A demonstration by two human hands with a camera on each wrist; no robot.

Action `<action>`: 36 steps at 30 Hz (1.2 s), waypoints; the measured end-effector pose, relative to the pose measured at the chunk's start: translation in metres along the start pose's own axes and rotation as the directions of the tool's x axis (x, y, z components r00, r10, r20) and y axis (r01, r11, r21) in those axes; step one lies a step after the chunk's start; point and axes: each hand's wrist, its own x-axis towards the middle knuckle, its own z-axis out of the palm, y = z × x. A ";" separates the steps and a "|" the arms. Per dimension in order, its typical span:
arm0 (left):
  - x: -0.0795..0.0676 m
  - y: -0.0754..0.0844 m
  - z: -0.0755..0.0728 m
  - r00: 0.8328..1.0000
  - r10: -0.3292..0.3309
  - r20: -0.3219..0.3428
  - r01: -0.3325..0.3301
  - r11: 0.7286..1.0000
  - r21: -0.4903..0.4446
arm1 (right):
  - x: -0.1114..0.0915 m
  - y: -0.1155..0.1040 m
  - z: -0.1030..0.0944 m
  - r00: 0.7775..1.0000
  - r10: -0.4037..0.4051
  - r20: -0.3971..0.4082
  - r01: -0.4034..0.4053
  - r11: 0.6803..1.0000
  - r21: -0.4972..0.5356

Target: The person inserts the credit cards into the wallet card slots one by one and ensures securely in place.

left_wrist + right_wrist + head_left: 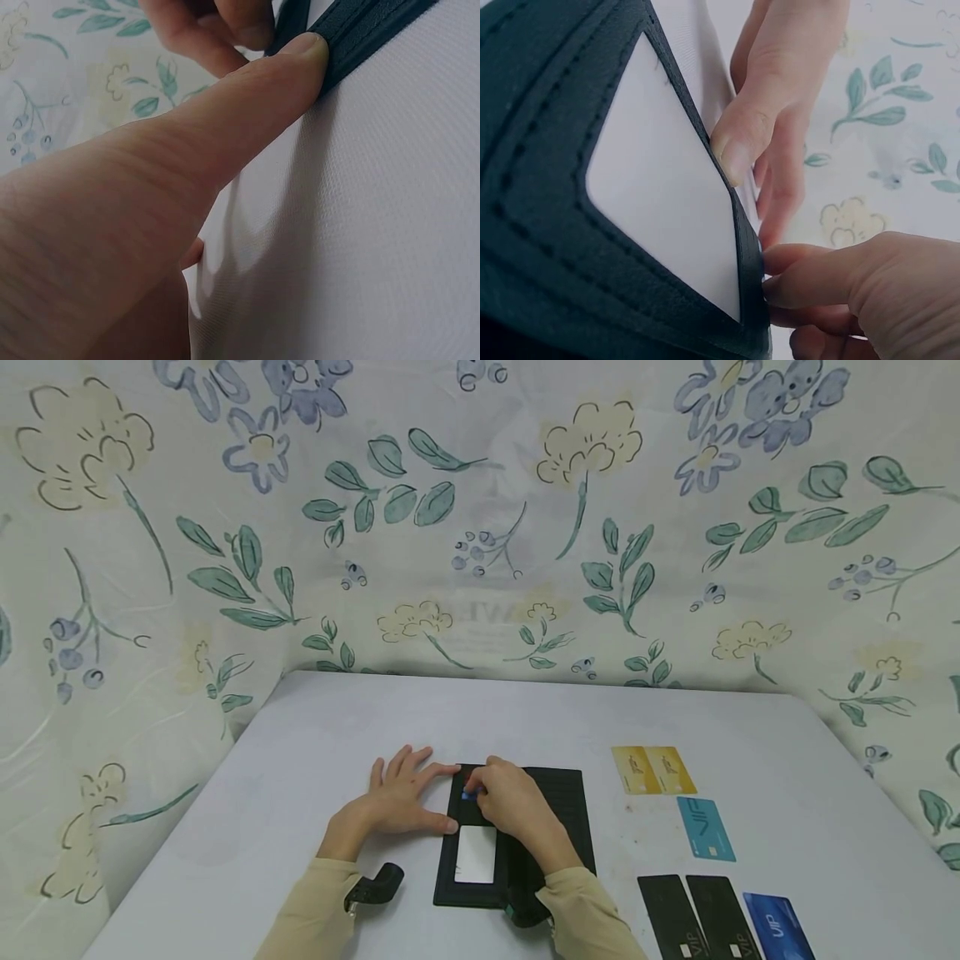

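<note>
Centrally placed: one black wallet (442, 885), laid open on the white tabletop (300, 777), fold running near to far.

Item, small blue piece (468, 795), apparently a card: at the far part of the wallet's left panel, directly beyond the white window (476, 855); mostly covered by fingers, long axis not determinable. The window's long axis runs near to far.

Item, right hand (513, 797): nearer of the two to the blue piece, reaching in from the right; fingers curled, pinching it.

Item, left hand (397, 797): left of the wallet, fingers spread, grasping nothing; thumb presses the left edge beside the window, index fingertip touches the far left corner.

Lettering, all on cards right of the wallet:
- Teal card (707, 829): "VIP".
- Two black cards (667, 910), side by side, near: "VIP" on each.
- Blue card (776, 927), right of these: "VIP".
- Two gold cards (633, 770), far, adjoining: print too small to read.

Brand names: none legible. Wallet: no readable marking.
</note>
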 end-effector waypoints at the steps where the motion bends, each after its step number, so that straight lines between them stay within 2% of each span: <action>1: 0.000 0.000 0.000 1.000 0.001 -0.001 -0.001 1.000 0.002 | 0.000 0.000 0.000 1.000 0.002 0.001 -0.002 1.000 0.000; 15: 0.000 0.003 -0.001 1.000 0.014 -0.004 -0.014 1.000 -0.005 | -0.004 -0.004 -0.004 1.000 0.023 0.002 -0.023 0.999 -0.024; 25: -0.001 0.001 0.000 1.000 0.016 0.009 -0.016 1.000 -0.017 | -0.009 0.000 -0.003 1.000 -0.010 -0.002 0.010 1.000 -0.010; 31: 0.000 -0.001 0.001 1.000 0.007 0.005 -0.007 1.000 -0.009 | -0.010 0.004 -0.005 1.000 -0.028 0.002 0.028 0.999 0.031; 36: 0.002 0.000 0.000 1.000 0.009 -0.001 -0.009 1.000 -0.001 | -0.012 0.004 -0.014 0.998 -0.061 -0.024 0.062 0.995 0.075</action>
